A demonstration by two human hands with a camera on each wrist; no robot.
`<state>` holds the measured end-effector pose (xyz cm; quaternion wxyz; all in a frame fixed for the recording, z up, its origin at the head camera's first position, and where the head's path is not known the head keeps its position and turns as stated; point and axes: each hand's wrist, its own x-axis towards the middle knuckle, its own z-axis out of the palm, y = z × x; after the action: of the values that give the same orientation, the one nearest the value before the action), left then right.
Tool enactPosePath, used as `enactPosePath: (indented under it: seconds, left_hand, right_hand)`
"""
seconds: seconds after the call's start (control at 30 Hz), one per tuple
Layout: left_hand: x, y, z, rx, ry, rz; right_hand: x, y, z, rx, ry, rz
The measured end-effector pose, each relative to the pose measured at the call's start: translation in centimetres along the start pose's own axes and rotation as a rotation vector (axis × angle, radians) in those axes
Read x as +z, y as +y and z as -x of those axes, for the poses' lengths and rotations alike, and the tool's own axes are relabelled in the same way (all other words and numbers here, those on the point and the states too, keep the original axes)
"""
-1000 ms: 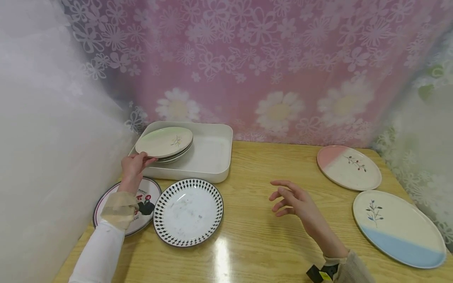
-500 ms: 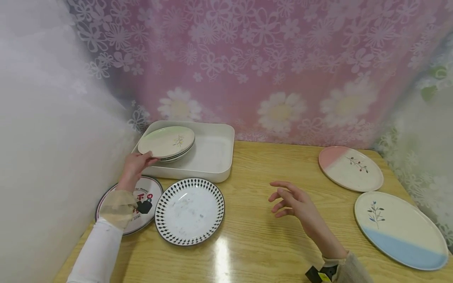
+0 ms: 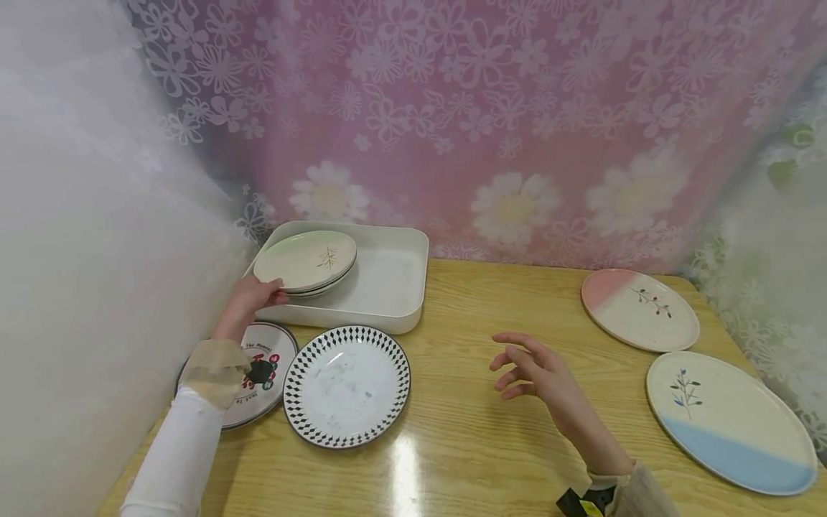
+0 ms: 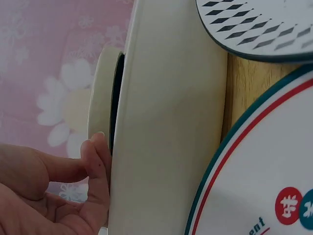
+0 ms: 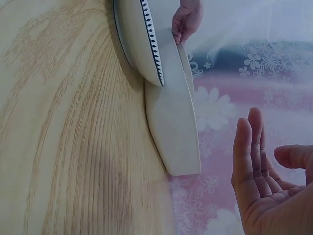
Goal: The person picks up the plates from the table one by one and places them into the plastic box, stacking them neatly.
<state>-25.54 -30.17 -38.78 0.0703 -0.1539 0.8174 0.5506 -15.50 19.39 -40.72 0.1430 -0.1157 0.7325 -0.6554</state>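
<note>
okay, head view: i see the left hand [image 3: 250, 296] pinching the near-left edge of the green-cream plate [image 3: 300, 258], top of a stack in the left part of the white tray [image 3: 390, 276]. right hand [image 3: 544, 373] is over the wooden table [image 3: 459, 316], fingers loosely bent, well apart from the left. diamond-rimmed plate [image 3: 347, 388] and printed plate [image 3: 261, 398] sit in front of the tray; pink-cream plate [image 3: 636, 312] and blue-cream plate [image 3: 726, 424] lie at right. left wrist view: fingers at plate edge, just by tray wall. right wrist view: thumb stands away from fingers.
</note>
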Motion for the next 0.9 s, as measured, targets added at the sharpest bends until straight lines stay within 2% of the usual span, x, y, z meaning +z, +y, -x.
enactPosePath:
  seconds: [0.17, 0.37, 0.67, 0.8, 0.9]
  left_hand:
    - [0.2, -0.4, -0.5, 0.040, 0.010, 0.041]
    - [0.4, -0.7, -0.7, 0.108, 0.039, 0.035]
    - [0.4, -0.6, 0.3, 0.159, 0.082, 0.028]
    - [0.5, -0.6, 0.4, 0.179, 0.120, 0.018]
    - [0.5, -0.7, 0.2, 0.172, 0.155, -0.045]
  right_hand:
    - [0.0, 0.1, 0.1, 0.007, 0.001, 0.000]
    - [-0.1, 0.3, 0.3, 0.011, -0.002, -0.001]
    - [0.0, 0.3, 0.3, 0.017, 0.002, 0.005]
    - [0.0, 0.4, 0.2, 0.019, -0.001, 0.002]
    - [0.0, 0.5, 0.2, 0.024, -0.004, 0.001]
